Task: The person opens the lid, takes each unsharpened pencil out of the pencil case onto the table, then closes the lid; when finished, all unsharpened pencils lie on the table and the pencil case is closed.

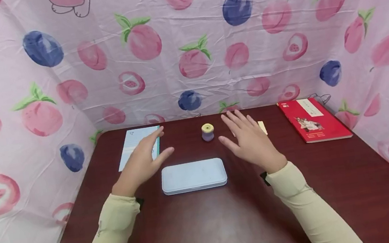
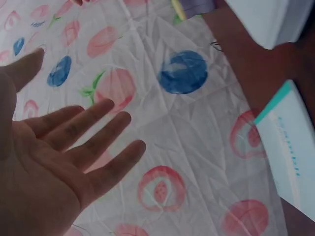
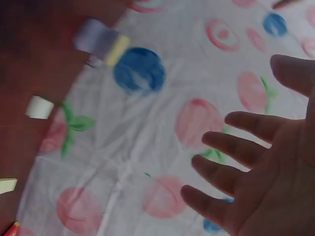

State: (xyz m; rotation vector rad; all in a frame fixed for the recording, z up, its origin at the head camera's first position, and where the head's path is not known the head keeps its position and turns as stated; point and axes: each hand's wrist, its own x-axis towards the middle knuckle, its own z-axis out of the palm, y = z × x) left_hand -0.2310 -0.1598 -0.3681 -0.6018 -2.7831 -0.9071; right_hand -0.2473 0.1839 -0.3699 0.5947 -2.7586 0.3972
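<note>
The left hand's grip (image 2: 54, 162) is loosely spread at lower left, palm showing, before a fruit-printed cloth (image 2: 197, 128). At right, a teal-edged booklet (image 2: 288, 142) rests on the dark counter (image 2: 266, 73), a pale case (image 2: 270, 19) at upper right.

Case (image 1: 193, 175): smooth, low sheen; plastic vs. painted metal, can't tell. Table (image 1: 202, 228) under case: dark wood-look, smooth, semi-gloss w/ soft highlight nr. case. Spool-shaped item (image 1: 207, 133) beyond case: prob. plastic, matt. Booklet (image 1: 137, 144), beyond case to L: paper, matt. Red book (image 1: 315, 121), beyond case to R: paper, smooth cover, slt. sheen. Backdrop (image 1: 211, 83) behind case: thin cloth, matt, creased. Sleeves (image 1: 310, 213) either side of case: soft cloth, matt.
</note>
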